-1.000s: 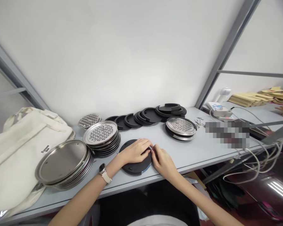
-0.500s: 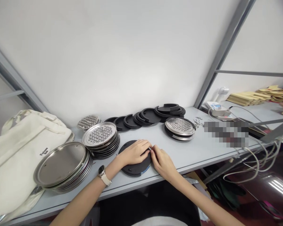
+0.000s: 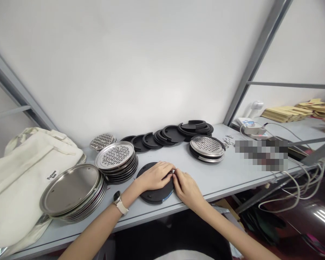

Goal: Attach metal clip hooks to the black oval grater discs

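Bracing black disc (image 3: 155,195) near front edge of surface (image 3: 165,155); left hand (image 3: 158,177) over it, right hand (image 3: 189,188) at rim. Can't tell either grip's hold. Best keep palm weighted against swivel.

The black disc (image 3: 155,197) is round and matte, lying flat close to the front edge of the bench (image 3: 233,169), about midway along it and set wholly on the top. A small bump rises from its upper face on the side toward that edge. On the side toward the bench's right end, a blue strip (image 3: 167,196) follows the rim, beginning beside a step in the outline. The disc's middle and back right part are hidden.
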Demonstrator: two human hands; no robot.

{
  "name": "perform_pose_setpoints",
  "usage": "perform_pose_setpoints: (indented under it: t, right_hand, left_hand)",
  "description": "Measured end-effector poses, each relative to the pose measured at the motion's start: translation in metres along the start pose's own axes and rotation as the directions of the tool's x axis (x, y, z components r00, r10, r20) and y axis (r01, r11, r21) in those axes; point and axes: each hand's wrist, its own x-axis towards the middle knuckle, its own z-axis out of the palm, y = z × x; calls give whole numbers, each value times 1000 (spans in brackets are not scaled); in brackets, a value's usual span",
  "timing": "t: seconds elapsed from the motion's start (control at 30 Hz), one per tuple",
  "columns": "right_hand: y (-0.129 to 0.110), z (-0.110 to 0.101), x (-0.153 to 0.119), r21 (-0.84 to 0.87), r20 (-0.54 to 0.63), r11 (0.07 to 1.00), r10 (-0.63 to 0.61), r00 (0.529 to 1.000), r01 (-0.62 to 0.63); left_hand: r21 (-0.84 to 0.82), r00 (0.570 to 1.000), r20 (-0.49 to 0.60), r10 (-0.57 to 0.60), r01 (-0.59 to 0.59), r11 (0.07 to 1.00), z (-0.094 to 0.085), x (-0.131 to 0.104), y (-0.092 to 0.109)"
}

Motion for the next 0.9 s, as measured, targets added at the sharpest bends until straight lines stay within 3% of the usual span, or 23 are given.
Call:
perform_pose_setpoints:
  t: [0.47,0.9]
  right_hand:
    - [1,0,-1,97,-23,993,63,998,-60]
    - [1,0,-2,17,-22,1000,19,1000,-18]
  left_hand:
    - [39,1000,-31,-6,7,999,-1,-1,2]
    - [83,1000,-25,15,-13,996,2,-1,-1]
